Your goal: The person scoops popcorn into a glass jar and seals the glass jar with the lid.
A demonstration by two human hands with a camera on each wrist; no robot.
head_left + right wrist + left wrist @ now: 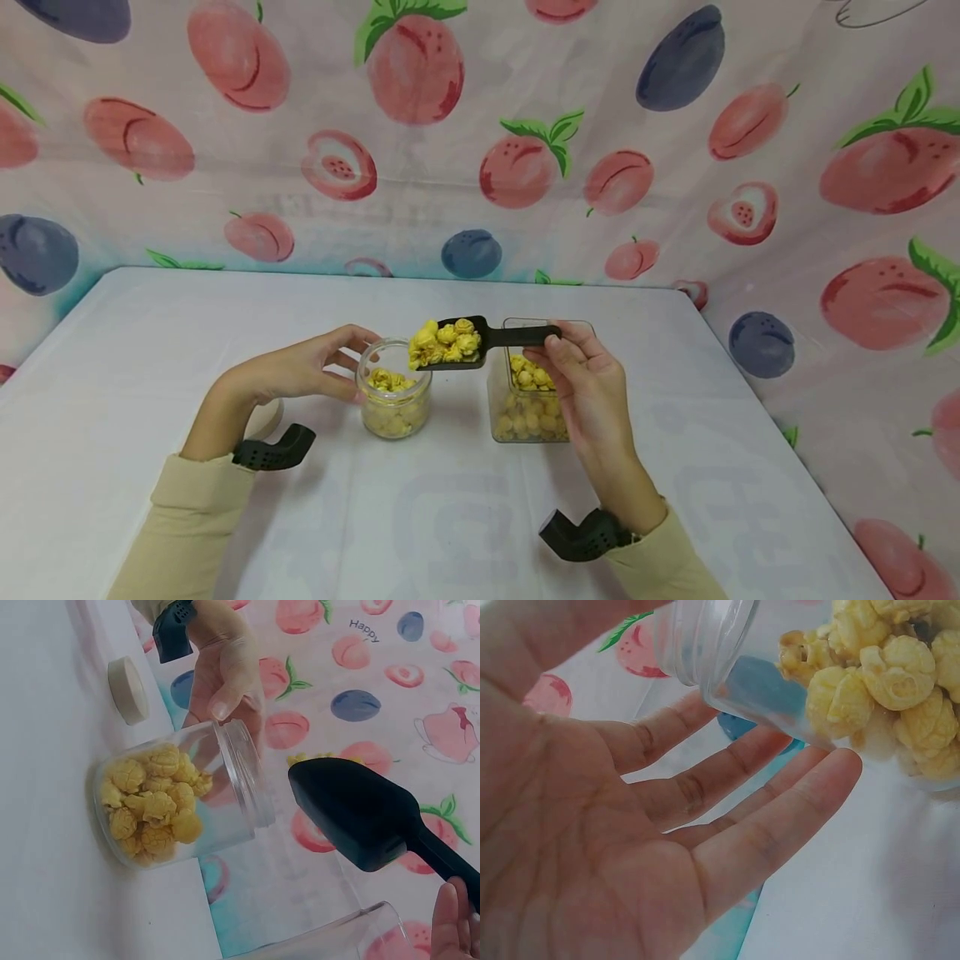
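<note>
In the head view, my left hand (307, 367) steadies a clear glass jar (395, 412), thumb on its near side and fingers behind. Yellow popcorn (154, 799) lies in the lower part of this jar, which stands lidless on the table. My right hand (592, 387) pinches the handle of a black scoop (521, 337) between thumb and fingers. Heaped popcorn (446, 342) fills the scoop, whose front edge overlaps the jar's right rim in the head view. Beneath the right hand stands a clear square container (528, 429) with more popcorn, partly hidden by that hand.
A round, pale lid (129, 691) lies on the white table (420, 517), left of the jar and partly hidden by the left wrist in the head view. A fruit-patterned cloth (420, 167) hangs behind the table and along its right side.
</note>
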